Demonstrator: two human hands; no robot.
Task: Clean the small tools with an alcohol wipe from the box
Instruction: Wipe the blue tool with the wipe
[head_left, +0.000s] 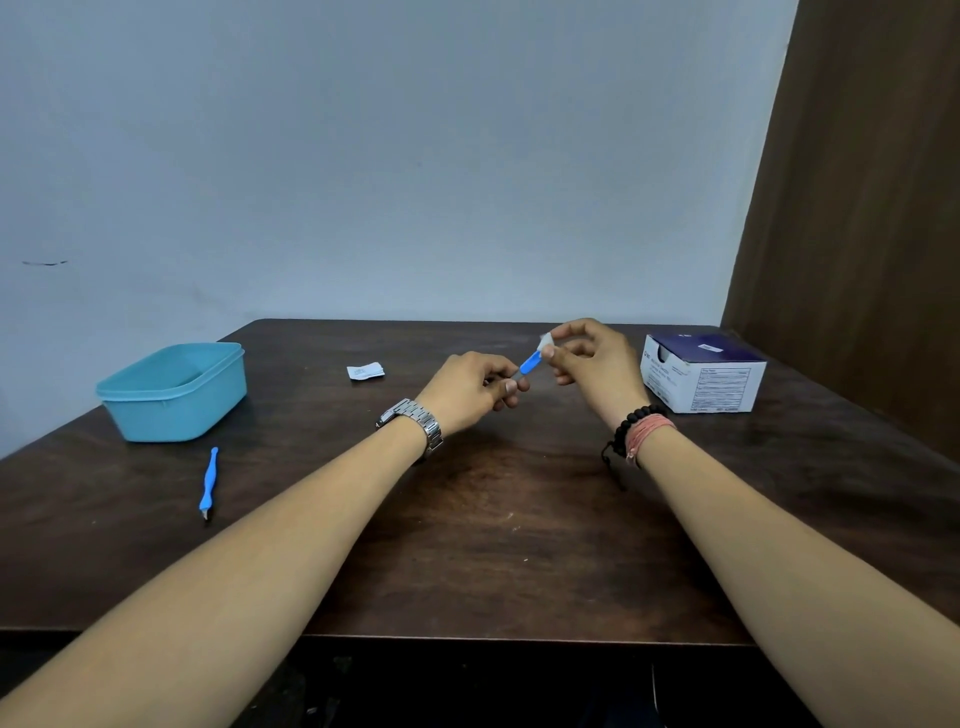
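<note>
Left hand (470, 387) pinches a blue tool (531, 360) while right hand (587, 358) rubs it with a wipe (545, 342); second tool (209, 483) on the table (493, 519) seemingly awaits cleaning.

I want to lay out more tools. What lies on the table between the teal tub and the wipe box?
In the head view, only a torn white wrapper lies between the teal tub and the wipe box; both hands hover over that stretch.
</note>
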